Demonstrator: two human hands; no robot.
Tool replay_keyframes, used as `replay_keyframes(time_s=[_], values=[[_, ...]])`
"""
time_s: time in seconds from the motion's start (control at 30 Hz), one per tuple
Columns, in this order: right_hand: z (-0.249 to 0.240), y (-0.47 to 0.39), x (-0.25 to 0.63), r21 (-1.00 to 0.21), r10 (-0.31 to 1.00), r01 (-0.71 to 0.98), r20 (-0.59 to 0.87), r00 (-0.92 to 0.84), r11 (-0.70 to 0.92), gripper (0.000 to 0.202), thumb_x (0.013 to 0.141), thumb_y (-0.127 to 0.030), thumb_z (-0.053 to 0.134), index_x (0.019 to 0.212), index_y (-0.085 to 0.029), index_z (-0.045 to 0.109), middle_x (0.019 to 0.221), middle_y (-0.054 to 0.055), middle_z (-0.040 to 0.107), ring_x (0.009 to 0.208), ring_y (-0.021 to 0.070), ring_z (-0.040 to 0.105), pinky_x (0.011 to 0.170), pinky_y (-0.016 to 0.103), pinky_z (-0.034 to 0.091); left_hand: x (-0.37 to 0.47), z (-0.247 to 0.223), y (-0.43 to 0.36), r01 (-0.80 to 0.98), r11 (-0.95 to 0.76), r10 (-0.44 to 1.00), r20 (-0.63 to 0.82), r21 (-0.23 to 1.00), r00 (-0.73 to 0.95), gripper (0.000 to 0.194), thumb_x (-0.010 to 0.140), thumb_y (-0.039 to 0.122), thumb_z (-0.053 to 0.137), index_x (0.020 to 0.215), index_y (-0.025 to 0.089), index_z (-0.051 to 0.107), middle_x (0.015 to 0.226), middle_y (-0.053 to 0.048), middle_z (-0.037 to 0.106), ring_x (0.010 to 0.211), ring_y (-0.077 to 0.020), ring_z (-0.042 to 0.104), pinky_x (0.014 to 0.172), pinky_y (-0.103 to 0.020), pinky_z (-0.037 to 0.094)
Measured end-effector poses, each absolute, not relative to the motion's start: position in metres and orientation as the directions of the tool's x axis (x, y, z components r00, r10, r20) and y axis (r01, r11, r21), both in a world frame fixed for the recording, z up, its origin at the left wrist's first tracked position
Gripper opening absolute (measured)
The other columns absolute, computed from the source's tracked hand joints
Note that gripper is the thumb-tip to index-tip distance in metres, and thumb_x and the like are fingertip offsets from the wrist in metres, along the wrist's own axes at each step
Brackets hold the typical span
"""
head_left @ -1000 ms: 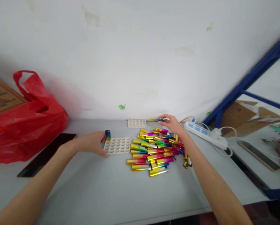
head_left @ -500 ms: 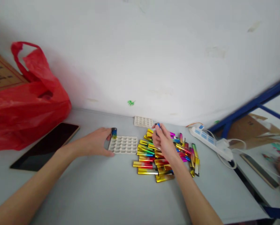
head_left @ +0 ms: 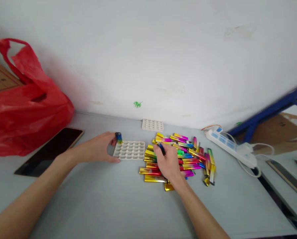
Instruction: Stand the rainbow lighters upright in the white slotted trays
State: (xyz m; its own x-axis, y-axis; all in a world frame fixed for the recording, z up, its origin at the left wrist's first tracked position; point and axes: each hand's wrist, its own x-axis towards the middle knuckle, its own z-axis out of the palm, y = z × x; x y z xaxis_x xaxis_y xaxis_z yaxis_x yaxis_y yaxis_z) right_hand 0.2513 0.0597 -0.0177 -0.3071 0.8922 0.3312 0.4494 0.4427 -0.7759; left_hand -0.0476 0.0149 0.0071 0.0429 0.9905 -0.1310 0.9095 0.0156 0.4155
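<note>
A lone metallic lighter [head_left: 119,138] stands nearly upright, leaning slightly, in the far-left corner cell of a pale tray [head_left: 132,150] on a grey table [head_left: 108,202]. The work looks barely begun: one cell is filled, and the other visible cells of that tray show no lighter; they are too small to count surely.

A person's left hand [head_left: 101,147] spreads in a wide C around the tray's left side, thumb by its near corner, fingers just beside the standing lighter, with no closed grip visible. The right hand [head_left: 167,162] is curled closed on a second lighter [head_left: 161,148], its dark blue end poking up between thumb and fingers, above a heap of lighters [head_left: 150,171] right of the tray. Well over twenty show there, gold shading into red, magenta, green and blue; overlap and the hand block an exact count, and nearly all appear left to handle.

Behind, near the wall [head_left: 148,59], lies a second tray [head_left: 152,125], with no lighter seen standing in it. Farther out are one red bag [head_left: 34,116], one dark flat slab [head_left: 48,152] and one white power strip [head_left: 230,147].
</note>
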Motion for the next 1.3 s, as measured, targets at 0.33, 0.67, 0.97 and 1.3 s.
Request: replay_keyframes(time_s=[0.33,0.67,0.97,1.3], values=[[-0.014,0.056,0.250,-0.766,0.880,0.450,0.321,-0.349,0.458,0.052,0.106,-0.057,0.055,0.065,-0.025,0.047,0.058,-0.001,0.052,0.056,0.0162,0.047,0.060,0.031,0.029,-0.050,0.006,0.015,0.928,0.042,0.989,-0.150,0.371,0.015,0.068,0.057,0.071,0.085,0.096,0.021,0.062,0.108,-0.010,0.075,0.095,-0.0324,0.065,0.088,-0.035,0.050],[-0.016,0.049,0.243,-0.777,0.858,0.386,0.373,-0.353,0.497,0.038,0.113,-0.056,0.045,0.091,-0.027,0.055,0.074,0.001,0.061,0.070,0.0219,0.061,0.068,0.032,0.042,-0.051,0.007,0.014,0.938,-0.021,0.990,-0.126,0.345,0.069,0.068,0.061,0.073,0.086,0.097,0.021,0.061,0.105,-0.009,0.074,0.095,-0.0316,0.066,0.088,-0.036,0.050],[0.005,0.054,0.219,-0.632,0.623,0.275,0.429,-0.655,0.724,0.052,0.116,-0.057,0.049,0.074,-0.025,0.051,0.076,0.002,0.062,0.072,0.0192,0.059,0.072,0.033,0.045,-0.049,0.005,0.013,0.936,-0.071,0.992,-0.071,0.344,0.102,0.071,0.056,0.077,0.089,0.093,0.024,0.061,0.096,-0.007,0.074,0.086,-0.0302,0.069,0.078,-0.037,0.052],[-0.018,0.074,0.165,-0.620,0.663,0.425,0.213,-0.718,0.660,0.029,0.119,-0.041,0.053,0.103,-0.021,0.065,0.091,0.006,0.080,0.080,0.0208,0.075,0.072,0.029,0.047,-0.051,0.000,0.014,0.906,-0.144,0.987,-0.011,0.398,0.161,0.069,0.057,0.073,0.091,0.096,0.023,0.063,0.097,-0.007,0.075,0.088,-0.0299,0.070,0.077,-0.037,0.053]])
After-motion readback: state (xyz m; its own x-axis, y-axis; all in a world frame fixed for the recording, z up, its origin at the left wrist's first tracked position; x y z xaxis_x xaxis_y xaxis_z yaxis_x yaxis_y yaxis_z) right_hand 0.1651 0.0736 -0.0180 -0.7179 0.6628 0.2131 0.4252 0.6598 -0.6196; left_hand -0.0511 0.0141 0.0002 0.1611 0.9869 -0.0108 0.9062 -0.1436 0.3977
